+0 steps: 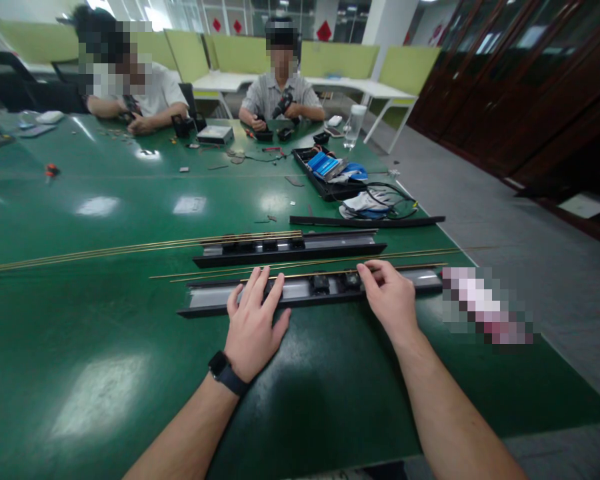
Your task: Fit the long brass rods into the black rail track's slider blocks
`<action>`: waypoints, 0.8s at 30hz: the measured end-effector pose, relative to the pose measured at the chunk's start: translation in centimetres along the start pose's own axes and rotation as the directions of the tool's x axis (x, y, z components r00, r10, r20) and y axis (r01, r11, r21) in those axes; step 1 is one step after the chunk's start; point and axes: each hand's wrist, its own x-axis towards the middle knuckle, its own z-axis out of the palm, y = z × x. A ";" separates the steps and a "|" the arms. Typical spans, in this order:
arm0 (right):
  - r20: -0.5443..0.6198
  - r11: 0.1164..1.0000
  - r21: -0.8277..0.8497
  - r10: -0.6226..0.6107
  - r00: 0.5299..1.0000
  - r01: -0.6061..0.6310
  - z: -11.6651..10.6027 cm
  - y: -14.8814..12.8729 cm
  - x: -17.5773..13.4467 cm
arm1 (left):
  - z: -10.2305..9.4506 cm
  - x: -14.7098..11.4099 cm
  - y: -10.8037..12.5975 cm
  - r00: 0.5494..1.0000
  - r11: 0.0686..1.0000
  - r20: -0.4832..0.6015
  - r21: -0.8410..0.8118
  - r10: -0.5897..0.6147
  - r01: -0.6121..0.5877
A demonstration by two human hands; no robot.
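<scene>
In front of me lies a long black-edged channel (295,289) with a pale inner face and several small black blocks (321,284) in it. My left hand (254,320) rests over its left part, fingers spread and fingertips at the far edge. A thin brass-coloured rod (310,274) runs along that far edge. Toward the right end, my right hand (391,293) has thumb and fingers pinched together on this rod. Just beyond lies a second channel (330,250) of the same kind, with several long thin rods (180,247) across its left part. More loose rods (220,271) lie between the channels.
A black strip (365,221) lies farther back, near gloves with a black cable (380,200) and a black tray (305,170) of blue items. Two people sit across the green table (130,320); one holds a power drill (283,105). A blurred-out item (480,300) is at right.
</scene>
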 end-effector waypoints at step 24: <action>0.036 0.989 -0.128 -0.067 0.997 0.071 0.3 -0.1 0.1 | 0.2 0.0 0.0 1.000 1.000 0.007 0.006 -0.005 0.005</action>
